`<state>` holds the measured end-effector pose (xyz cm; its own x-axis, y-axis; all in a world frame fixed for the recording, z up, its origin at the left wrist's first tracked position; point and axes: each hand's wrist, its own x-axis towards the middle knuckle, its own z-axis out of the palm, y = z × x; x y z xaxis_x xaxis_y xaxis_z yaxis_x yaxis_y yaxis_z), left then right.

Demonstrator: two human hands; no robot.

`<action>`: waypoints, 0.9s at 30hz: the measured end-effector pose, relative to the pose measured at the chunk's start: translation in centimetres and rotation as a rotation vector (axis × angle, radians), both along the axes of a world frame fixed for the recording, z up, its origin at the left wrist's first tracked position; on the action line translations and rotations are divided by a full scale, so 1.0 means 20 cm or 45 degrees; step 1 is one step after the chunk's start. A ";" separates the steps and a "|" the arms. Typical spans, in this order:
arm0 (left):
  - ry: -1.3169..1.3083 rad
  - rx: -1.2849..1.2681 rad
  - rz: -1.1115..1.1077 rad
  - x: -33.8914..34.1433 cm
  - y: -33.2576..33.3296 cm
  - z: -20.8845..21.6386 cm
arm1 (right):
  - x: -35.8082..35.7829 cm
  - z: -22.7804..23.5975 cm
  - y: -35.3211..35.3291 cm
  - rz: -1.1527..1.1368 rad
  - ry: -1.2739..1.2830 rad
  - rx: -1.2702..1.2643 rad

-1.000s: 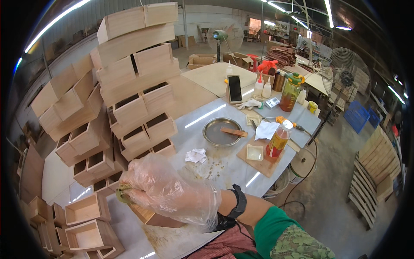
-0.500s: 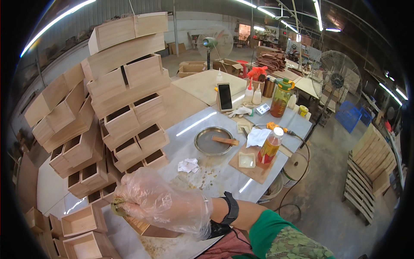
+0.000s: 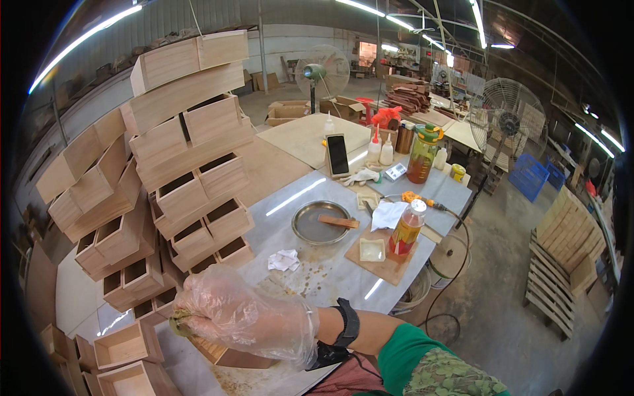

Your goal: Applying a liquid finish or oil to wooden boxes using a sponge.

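My right hand (image 3: 218, 307), inside a loose clear plastic glove, reaches across from the lower right. Its fingers are closed round a crumpled olive-green cloth (image 3: 179, 325), of which only the edge pokes out. Directly beneath the hand is a wooden box (image 3: 241, 357), largely covered by the glove and forearm; the cloth is at its far left corner, though contact cannot be made out. My left hand is outside the picture. Beyond the glove, a crumpled white tissue (image 3: 283, 260) lies on the stained grey tabletop (image 3: 271, 228).
Stacked pale wooden drawers (image 3: 198, 188) rise high on the left, with open drawers (image 3: 129, 342) lower down. A round metal tray (image 3: 310, 228) bears a wood strip (image 3: 339, 221). A bottle of reddish liquid (image 3: 407, 230), a small square dish (image 3: 372, 250) and a phone (image 3: 337, 156) stand farther right.
The view has shifted slightly, so the table and bottles appear a little farther left and lower. My right hand stays over the wooden box, still gripping the cloth.
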<state>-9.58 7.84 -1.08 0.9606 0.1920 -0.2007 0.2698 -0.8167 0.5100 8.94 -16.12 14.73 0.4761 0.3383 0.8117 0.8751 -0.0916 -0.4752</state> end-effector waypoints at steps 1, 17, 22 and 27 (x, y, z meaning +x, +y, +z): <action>0.002 0.002 0.002 0.00 0.00 0.00 | 0.00 0.00 0.00 0.001 0.000 0.000; 0.009 -0.001 0.016 0.01 0.00 -0.01 | 0.02 -0.01 0.00 -0.003 -0.054 -0.023; 0.009 -0.005 0.030 0.00 0.01 -0.01 | 0.00 -0.02 0.01 -0.009 -0.040 -0.017; 0.007 -0.016 0.042 -0.02 0.02 -0.02 | -0.01 0.02 -0.02 -0.004 0.087 -0.226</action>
